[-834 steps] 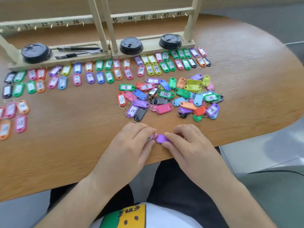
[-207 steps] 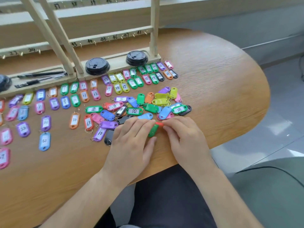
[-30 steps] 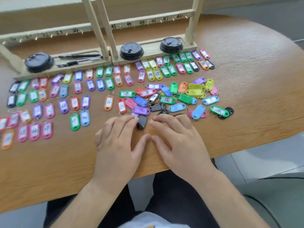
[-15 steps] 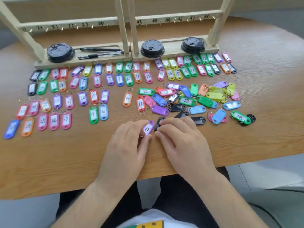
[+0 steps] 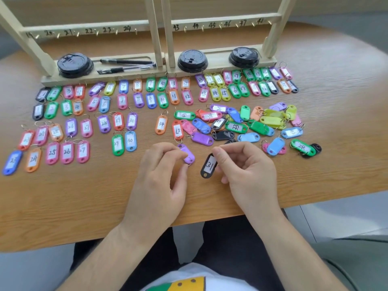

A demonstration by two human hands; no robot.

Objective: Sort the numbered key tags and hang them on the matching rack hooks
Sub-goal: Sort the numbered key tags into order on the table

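Key tags (image 5: 162, 99): black tag (image 5: 209, 165) marked 31, pinched in right hand (image 5: 247, 171); purple tag (image 5: 186, 153), no number showing, pinched in left hand (image 5: 161, 175); both near the 6 o'clock edge of the surface (image 5: 63, 206). Unsorted heap (image 5: 236, 127) at 1 o'clock of the hands; numbered rows (image 5: 67, 151) at 10 o'clock; rack (image 5: 155, 38) at 12, visible hooks (image 5: 96, 33) bare. Step, judged: sorting. Next: set 31 at 3 o'clock of blue tag 30 (image 5: 130, 141).

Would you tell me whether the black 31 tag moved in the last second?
Yes. The black 31 tag, pinched by the right hand, has come nearer the table edge, away from the red tag.
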